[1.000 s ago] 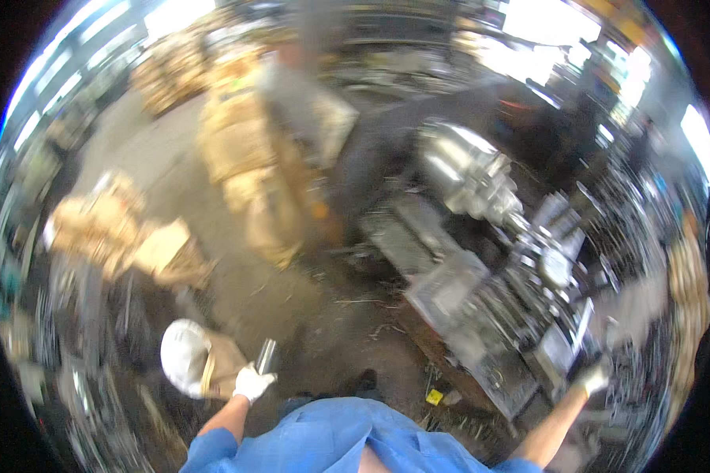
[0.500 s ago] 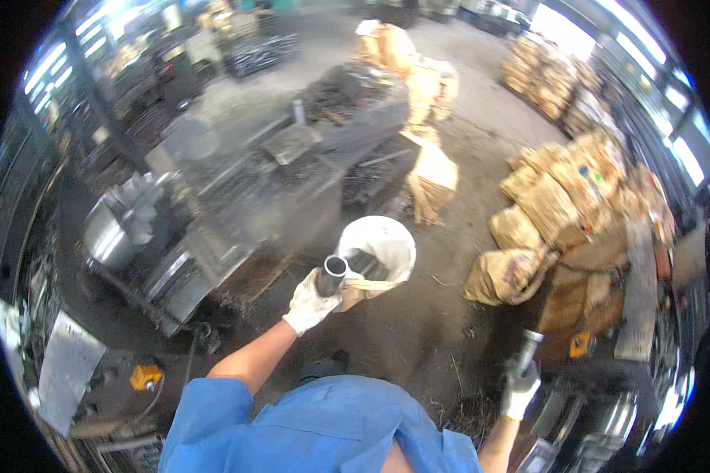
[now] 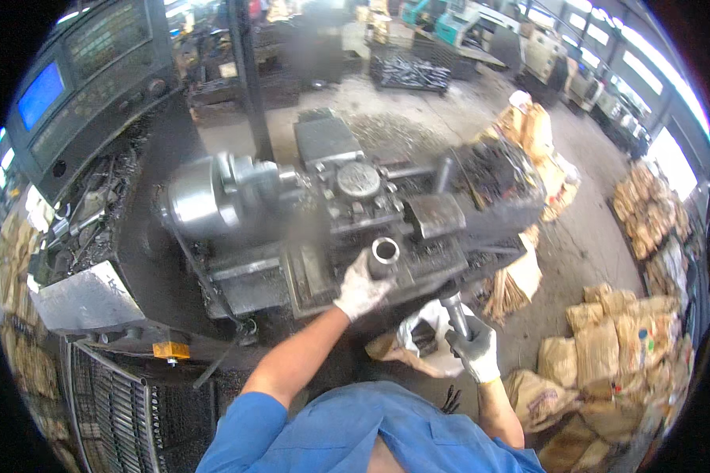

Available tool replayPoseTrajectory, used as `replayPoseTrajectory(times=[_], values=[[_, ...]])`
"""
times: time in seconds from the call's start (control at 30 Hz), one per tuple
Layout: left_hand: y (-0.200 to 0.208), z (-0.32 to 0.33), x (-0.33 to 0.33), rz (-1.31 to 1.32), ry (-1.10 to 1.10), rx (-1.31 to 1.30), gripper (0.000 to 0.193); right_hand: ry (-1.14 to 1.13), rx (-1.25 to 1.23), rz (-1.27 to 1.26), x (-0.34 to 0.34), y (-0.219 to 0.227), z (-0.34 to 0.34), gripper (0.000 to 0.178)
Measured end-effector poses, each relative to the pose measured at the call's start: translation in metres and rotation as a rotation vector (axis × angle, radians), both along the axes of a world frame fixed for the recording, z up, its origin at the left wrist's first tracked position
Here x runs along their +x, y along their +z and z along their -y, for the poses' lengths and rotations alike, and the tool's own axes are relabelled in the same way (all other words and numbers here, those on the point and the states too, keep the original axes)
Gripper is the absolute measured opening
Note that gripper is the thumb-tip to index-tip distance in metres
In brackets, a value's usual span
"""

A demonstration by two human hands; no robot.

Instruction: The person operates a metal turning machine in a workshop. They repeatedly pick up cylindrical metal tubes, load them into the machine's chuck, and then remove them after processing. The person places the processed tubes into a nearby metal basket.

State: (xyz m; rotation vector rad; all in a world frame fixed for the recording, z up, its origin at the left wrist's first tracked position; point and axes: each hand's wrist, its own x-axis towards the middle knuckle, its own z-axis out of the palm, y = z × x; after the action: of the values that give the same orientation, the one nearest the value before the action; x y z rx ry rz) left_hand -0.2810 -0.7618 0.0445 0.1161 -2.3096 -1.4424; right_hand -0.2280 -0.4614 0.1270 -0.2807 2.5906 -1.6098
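My left hand (image 3: 364, 288), in a white glove, is wrapped round a short dark metal tube (image 3: 384, 256), whose bright-rimmed open end faces up. It is over the front edge of a lathe (image 3: 315, 272), near the round-topped tool post (image 3: 359, 180). A steel chuck (image 3: 201, 197) stands to its left. My right hand (image 3: 475, 347), in a white glove with dark grey fingers, is closed on a grey metal rod-like piece (image 3: 455, 311) with a wider far end. Its exact kind is unclear. Beneath and left of it is a white-lined sack or bucket (image 3: 422, 327), with dark pieces inside.
A control cabinet with a blue screen (image 3: 41, 96) rises at the far left. A yellow box (image 3: 171, 351) hangs below the lathe's left end. Stuffed tan sacks (image 3: 599, 355) are piled at right. A bin of metal parts (image 3: 410, 72) stands farther back.
My view has swung left toward the lathe. My left hand has carried the tube from above the white container to the lathe's front; my right hand has come inward with the rod-like piece.
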Motion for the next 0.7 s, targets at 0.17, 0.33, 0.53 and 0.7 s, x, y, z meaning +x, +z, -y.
replayPoseTrajectory(times=[0.17, 0.33, 0.53, 0.7], values=[[0.013, 0.006, 0.012, 0.011, -0.035, -0.066, 0.082, 0.141, -0.009, 0.068, -0.074, 0.029, 0.02, 0.017], [0.068, 0.072, 0.036, -0.111, 0.523, 0.001, 0.068, 0.094, 0.019, 0.124, -0.135, 0.043, 0.008, 0.031], [0.008, 0.157, -0.063, 0.12, 0.413, 0.398, 0.064, 0.142, 0.008, 0.023, -0.207, 0.057, 0.044, 0.02], [0.102, 0.155, -0.048, 0.082, 0.824, -0.297, 0.036, 0.139, -0.12, 0.094, -0.224, 0.044, 0.041, 0.019]])
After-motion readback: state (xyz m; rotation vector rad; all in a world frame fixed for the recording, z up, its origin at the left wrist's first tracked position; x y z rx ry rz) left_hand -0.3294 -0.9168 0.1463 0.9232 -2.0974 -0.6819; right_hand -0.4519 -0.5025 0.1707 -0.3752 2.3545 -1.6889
